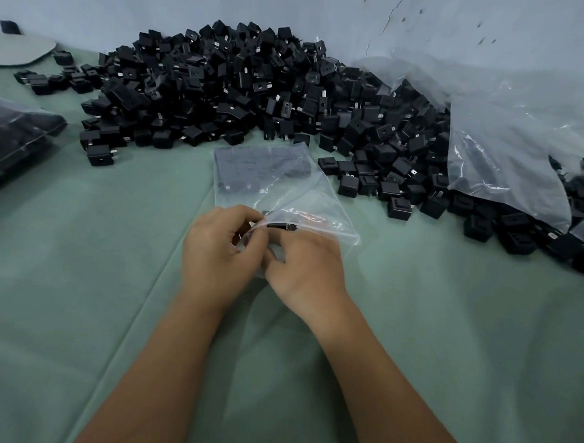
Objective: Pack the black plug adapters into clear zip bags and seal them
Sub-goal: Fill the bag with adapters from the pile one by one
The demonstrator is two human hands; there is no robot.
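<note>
Both hands meet at the near mouth of the clear bag (pixel 272 187): left hand (pixel 216 248) and right hand (pixel 307 265) pinch its zip strip, likely to seal the adapters (pixel 263 168) lying mid-table.

Plug adapters (pixel 256 85): black, matte, w/ small silver metal prongs showing here & there. Zip bag (pixel 285 191): clear, faint white glare on creases; dark grey-black block of adapters shows thru its far end. Table (pixel 82 245) cloth: plain pale green, no pattern, just fold lines. Big plastic sheet (pixel 508 130) at right: clear, milky-white sheen. Packed bag (pixel 16 142) at left: clear over black contents. Wall (pixel 126 6): pale grey-blue w/ dark specks & a thin crack. Round plate (pixel 17 50) far left: light grey.
</note>
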